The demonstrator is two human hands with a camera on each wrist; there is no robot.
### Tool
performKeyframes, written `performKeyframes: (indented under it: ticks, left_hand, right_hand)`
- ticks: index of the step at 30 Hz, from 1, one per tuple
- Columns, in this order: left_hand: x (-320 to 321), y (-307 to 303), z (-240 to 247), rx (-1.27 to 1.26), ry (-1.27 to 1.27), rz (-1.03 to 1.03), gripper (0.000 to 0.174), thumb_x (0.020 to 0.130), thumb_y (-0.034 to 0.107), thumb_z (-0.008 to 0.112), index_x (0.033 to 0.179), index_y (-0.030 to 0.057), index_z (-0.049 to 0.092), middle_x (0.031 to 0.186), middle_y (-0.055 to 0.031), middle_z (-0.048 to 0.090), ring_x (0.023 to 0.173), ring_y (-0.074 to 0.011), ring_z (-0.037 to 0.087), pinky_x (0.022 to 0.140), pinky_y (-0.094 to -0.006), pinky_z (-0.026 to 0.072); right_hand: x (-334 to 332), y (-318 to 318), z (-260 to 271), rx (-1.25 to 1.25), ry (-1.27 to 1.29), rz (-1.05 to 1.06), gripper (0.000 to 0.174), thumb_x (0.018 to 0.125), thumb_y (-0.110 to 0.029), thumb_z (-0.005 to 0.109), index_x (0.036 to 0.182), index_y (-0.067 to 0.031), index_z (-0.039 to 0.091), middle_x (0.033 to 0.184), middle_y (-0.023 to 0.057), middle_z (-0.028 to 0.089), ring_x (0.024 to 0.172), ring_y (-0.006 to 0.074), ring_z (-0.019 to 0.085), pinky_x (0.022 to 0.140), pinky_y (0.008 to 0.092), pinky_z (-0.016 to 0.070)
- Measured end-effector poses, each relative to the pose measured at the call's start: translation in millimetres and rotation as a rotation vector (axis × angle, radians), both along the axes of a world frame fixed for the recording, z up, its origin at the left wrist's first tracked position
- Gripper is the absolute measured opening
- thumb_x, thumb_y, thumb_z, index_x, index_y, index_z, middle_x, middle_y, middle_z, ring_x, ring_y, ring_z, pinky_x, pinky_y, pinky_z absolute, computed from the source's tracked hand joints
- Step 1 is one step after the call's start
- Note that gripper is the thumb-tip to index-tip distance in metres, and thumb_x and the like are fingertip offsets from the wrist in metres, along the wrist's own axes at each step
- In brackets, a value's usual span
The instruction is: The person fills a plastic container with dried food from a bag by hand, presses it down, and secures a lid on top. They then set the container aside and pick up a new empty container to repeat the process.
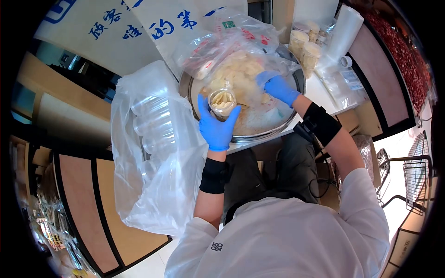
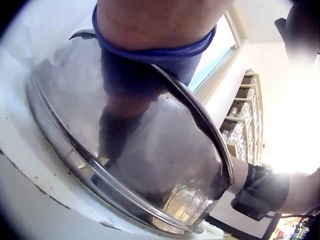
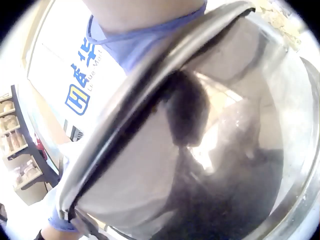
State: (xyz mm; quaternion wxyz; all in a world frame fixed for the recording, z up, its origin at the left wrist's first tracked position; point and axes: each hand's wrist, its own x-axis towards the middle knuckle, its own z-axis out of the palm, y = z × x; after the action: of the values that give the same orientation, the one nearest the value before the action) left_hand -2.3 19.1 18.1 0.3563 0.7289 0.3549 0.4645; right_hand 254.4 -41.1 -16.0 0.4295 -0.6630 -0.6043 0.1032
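In the head view the left hand (image 1: 216, 129), in a blue glove, grips a clear round cup (image 1: 222, 103) holding pale yellow pieces, over the near left part of a wide metal basin (image 1: 300, 83). Over the basin's right side is the gloved right hand (image 1: 282, 89), its fingertips at a translucent plastic bag beside a heap of pale pieces (image 1: 241, 67); what they hold is unclear. Both wrist views mostly show the basin's shiny outer wall (image 2: 170, 145) (image 3: 235, 150), with only glove cuffs of the near hands visible above it.
A large plastic bag of stacked clear cups (image 1: 155, 125) lies left of the basin. Filled cups (image 1: 309, 55), a plastic roll (image 1: 345, 30) and flat bags (image 1: 340, 85) are at the back right. A white panel with blue writing (image 1: 116, 37) stands behind.
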Motion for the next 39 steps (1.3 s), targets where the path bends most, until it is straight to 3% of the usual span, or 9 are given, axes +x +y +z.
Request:
performKeyframes:
  ticks: [5, 9, 12, 15, 18, 20, 24, 32, 39]
  left_hand:
    - [-2.9, 6.4, -5.7, 0.365, 0.057, -0.023, 0.057, 0.068, 0.026, 0.084, 0.114, 0.0091, 0.055, 0.136, -0.0204, 0.046, 0.119, -0.0339, 0.053, 0.095, -0.0388, 0.0454]
    - [-1.4, 4.1, -5.5, 0.287, 0.018, -0.108, 0.048, 0.069, 0.024, 0.083, 0.106, 0.0116, 0.055, 0.135, -0.0201, 0.047, 0.118, -0.0347, 0.053, 0.095, -0.0399, 0.0454]
    - [-1.3, 3.4, -4.7, 0.27, -0.009, -0.13, 0.044, 0.069, 0.024, 0.083, 0.101, 0.0102, 0.056, 0.136, -0.02, 0.047, 0.118, -0.0349, 0.053, 0.095, -0.0403, 0.0455]
    - [-1.1, 6.5, -6.1, 0.291, 0.003, -0.127, 0.041, 0.07, 0.024, 0.083, 0.098, 0.0097, 0.057, 0.135, -0.0197, 0.048, 0.117, -0.0346, 0.054, 0.095, -0.0401, 0.0457]
    - [-0.8, 8.3, -8.9, 0.299, -0.031, -0.154, 0.039, 0.07, 0.023, 0.084, 0.095, 0.0092, 0.058, 0.134, -0.0193, 0.048, 0.116, -0.0348, 0.054, 0.094, -0.0397, 0.0459]
    - [-0.5, 9.6, -9.7, 0.309, -0.032, -0.172, 0.039, 0.069, 0.022, 0.084, 0.095, 0.009, 0.058, 0.133, -0.0189, 0.049, 0.116, -0.0347, 0.054, 0.094, -0.0396, 0.0457]
    - [-1.6, 7.3, -5.9, 0.31, 0.006, -0.184, 0.04, 0.069, 0.022, 0.084, 0.096, 0.0092, 0.058, 0.133, -0.0186, 0.049, 0.117, -0.0343, 0.053, 0.096, -0.0393, 0.0446]
    - [-3.0, 7.3, -8.6, 0.302, -0.035, -0.248, 0.055, 0.06, 0.022, 0.089, 0.097, 0.0087, 0.051, 0.127, -0.0168, 0.053, 0.116, -0.0313, 0.053, 0.097, -0.0405, 0.0442]
    - [-1.4, -2.8, -3.0, 0.404, -0.038, -0.265, 0.054, 0.059, 0.023, 0.09, 0.094, 0.0091, 0.051, 0.123, -0.0174, 0.055, 0.111, -0.0327, 0.057, 0.094, -0.0393, 0.0476]
  right_hand:
    - [-2.4, -11.8, -0.2, 0.072, -0.066, -0.337, 0.024, 0.085, -0.003, 0.053, 0.106, -0.0018, 0.063, 0.097, 0.0185, 0.066, 0.09, 0.0322, 0.064, 0.081, 0.0374, 0.0491]
    - [-6.0, -6.7, 1.7, -0.008, 0.025, -0.452, 0.026, 0.083, -0.005, 0.053, 0.107, -0.0027, 0.064, 0.109, 0.0166, 0.064, 0.098, 0.0325, 0.062, 0.086, 0.0388, 0.0489]
    - [-4.0, 0.9, -16.8, 0.282, -0.415, -0.476, 0.036, 0.083, -0.005, 0.053, 0.118, -0.006, 0.061, 0.125, 0.0193, 0.056, 0.107, 0.0359, 0.057, 0.093, 0.0412, 0.0456]
    - [-18.8, -3.3, -4.1, 0.141, -0.522, -0.402, 0.044, 0.083, -0.007, 0.056, 0.127, -0.0071, 0.055, 0.135, 0.019, 0.048, 0.115, 0.0383, 0.052, 0.098, 0.0423, 0.042]
    - [-35.3, -1.2, 12.8, -0.297, -0.131, -0.057, 0.05, 0.082, -0.009, 0.059, 0.131, -0.0053, 0.051, 0.136, 0.0179, 0.047, 0.115, 0.0387, 0.052, 0.099, 0.0422, 0.0418]
    - [-42.4, 2.7, 5.5, -0.188, -0.535, 0.148, 0.046, 0.082, -0.013, 0.061, 0.127, -0.0056, 0.054, 0.131, 0.0163, 0.053, 0.112, 0.0354, 0.054, 0.098, 0.0405, 0.0425]
    - [-40.7, 4.8, -6.6, 0.018, -0.485, 0.153, 0.033, 0.084, -0.013, 0.058, 0.117, -0.0083, 0.062, 0.111, 0.0162, 0.063, 0.101, 0.0331, 0.06, 0.089, 0.0401, 0.0461]
    - [-23.6, -4.1, -22.0, -0.203, -0.223, 0.091, 0.02, 0.081, -0.015, 0.062, 0.097, -0.006, 0.068, 0.094, 0.0165, 0.065, 0.086, 0.0348, 0.063, 0.077, 0.0411, 0.0494]
    - [-33.0, -69.9, 72.6, -0.054, -0.351, -0.101, 0.012, 0.084, -0.015, 0.064, 0.092, -0.0063, 0.067, 0.087, 0.0139, 0.065, 0.078, 0.0318, 0.063, 0.07, 0.0385, 0.0497]
